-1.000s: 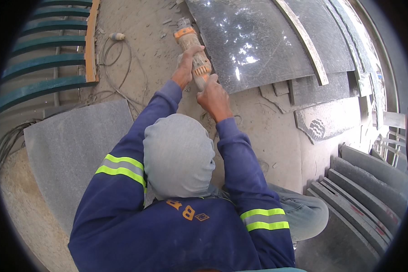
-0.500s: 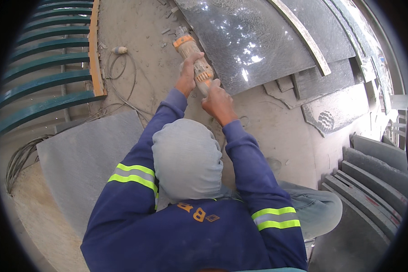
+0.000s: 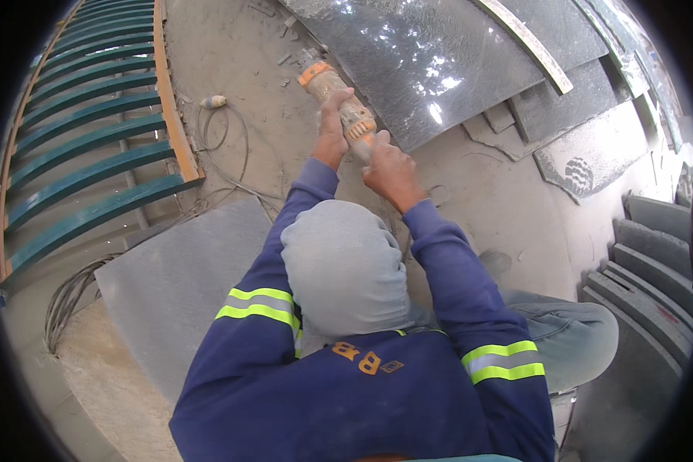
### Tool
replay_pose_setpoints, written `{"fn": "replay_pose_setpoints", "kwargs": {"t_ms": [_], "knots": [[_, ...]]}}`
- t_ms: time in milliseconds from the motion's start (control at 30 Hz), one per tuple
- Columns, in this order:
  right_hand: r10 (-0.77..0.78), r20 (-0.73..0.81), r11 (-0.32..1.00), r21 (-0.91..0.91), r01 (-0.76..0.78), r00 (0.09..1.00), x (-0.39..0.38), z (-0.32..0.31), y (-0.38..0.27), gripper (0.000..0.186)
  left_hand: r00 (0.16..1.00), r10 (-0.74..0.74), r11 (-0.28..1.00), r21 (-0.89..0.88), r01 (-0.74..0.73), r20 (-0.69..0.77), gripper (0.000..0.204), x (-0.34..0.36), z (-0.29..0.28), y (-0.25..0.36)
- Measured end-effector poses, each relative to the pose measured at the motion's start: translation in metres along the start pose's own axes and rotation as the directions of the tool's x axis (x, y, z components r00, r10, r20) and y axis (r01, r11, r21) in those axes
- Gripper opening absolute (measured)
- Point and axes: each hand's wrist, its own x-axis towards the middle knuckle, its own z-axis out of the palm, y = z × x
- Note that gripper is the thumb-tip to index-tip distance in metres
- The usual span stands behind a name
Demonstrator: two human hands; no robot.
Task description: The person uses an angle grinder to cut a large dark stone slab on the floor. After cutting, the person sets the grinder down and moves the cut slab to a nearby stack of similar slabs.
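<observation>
A dusty angle grinder with orange bands lies slantwise in both my hands, its metal head pointing to the far left. My left hand wraps round the middle of its body, thumb on top. Nearer to me, my right hand closes round the rear end. The grinder's head is beside the left edge of a large polished dark stone slab; I cannot tell whether its disc touches the stone. Dust blurs that end. My bent knee in pale denim rises between my forearms.
Green slats in an orange frame stand at the left. A cable with a plug curls beside them. A loose grey slab lies by my left arm. Stacked slabs fill the right side, and a broken slab bears a shoe print.
My view has swung left, so the scene sits further right and more green slats show. Both hands keep their hold on the grinder, with little visible movement against the slab.
</observation>
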Motion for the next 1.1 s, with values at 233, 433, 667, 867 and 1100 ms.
{"fn": "replay_pose_setpoints", "kwargs": {"t_ms": [233,433,667,867,1100], "knots": [[-0.029,-0.035,1.000,-0.003,0.029,0.999,-0.007,-0.002,0.002,0.035,0.999,0.027,1.000,0.006,-0.027,-0.018,0.035,-0.001,0.001,-0.005],[-0.055,-0.055,0.996,0.068,0.058,0.997,0.006,0.006,0.007,0.036,1.000,0.014,0.999,0.043,-0.015,0.016,0.033,0.009,-0.003,0.000],[-0.053,-0.038,0.997,0.050,0.055,0.998,0.003,0.005,0.004,0.038,1.000,0.004,0.998,0.057,-0.003,-0.017,0.036,0.003,0.000,0.002],[-0.031,-0.016,0.999,0.041,0.031,0.999,-0.011,-0.001,0.001,0.038,1.000,0.011,0.999,0.050,-0.011,-0.011,0.037,-0.008,0.001,-0.001],[-0.040,-0.029,0.996,0.080,0.042,0.999,-0.005,0.004,0.003,0.035,1.000,0.023,0.998,0.052,-0.023,-0.003,0.035,0.003,-0.004,0.000]]}}
